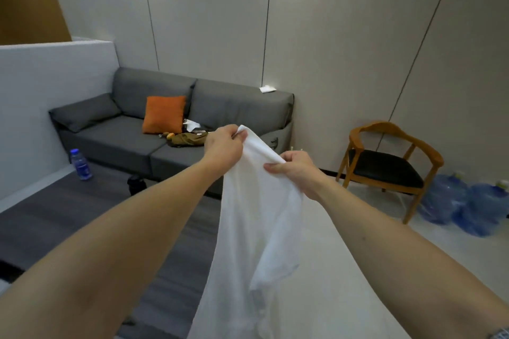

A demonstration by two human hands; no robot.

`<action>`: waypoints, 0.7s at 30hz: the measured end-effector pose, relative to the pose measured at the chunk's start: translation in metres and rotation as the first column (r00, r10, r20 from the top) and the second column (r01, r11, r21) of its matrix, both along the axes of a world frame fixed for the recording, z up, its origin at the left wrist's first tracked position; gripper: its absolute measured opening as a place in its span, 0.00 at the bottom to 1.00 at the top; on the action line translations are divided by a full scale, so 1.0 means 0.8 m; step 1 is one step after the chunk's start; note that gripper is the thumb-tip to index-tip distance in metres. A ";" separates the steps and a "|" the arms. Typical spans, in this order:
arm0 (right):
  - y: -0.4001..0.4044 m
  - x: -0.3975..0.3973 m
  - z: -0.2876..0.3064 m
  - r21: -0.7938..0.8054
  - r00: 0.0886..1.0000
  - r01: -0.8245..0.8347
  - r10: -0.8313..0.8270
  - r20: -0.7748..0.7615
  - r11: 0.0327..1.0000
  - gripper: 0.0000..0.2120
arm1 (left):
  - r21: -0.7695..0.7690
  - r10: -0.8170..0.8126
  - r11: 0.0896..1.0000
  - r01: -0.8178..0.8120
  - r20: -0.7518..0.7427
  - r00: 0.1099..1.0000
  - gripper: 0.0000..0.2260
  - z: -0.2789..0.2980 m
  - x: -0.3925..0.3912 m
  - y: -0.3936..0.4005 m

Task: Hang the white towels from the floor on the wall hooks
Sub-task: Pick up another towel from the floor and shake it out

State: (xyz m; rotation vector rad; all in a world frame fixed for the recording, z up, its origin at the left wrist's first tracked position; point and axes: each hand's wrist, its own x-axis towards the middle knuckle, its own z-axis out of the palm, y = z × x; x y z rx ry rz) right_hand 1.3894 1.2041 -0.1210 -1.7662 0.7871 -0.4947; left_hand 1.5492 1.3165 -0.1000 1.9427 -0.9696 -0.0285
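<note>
A white towel (256, 228) hangs in front of me, held up at its top edge by both hands. My left hand (224, 146) pinches the upper corner between thumb and fingers. My right hand (296, 169) grips the same edge a little lower and to the right. The cloth drops from the hands to the bottom of the frame. No wall hook shows in this view, and no other towel lies on the visible floor.
A grey sofa (118, 140) with an orange cushion (164, 114) and an olive bag (190, 139) stands against the panelled wall. A water bottle (80, 164) stands on the dark floor at left. A wooden chair (385, 165) and blue water jugs (465, 201) stand at right.
</note>
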 end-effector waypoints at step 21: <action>-0.090 0.542 0.040 -0.389 0.926 -0.371 0.365 -0.091 0.843 0.10 | -0.055 0.793 0.608 -0.792 0.072 0.605 0.11 0.054 0.455 0.149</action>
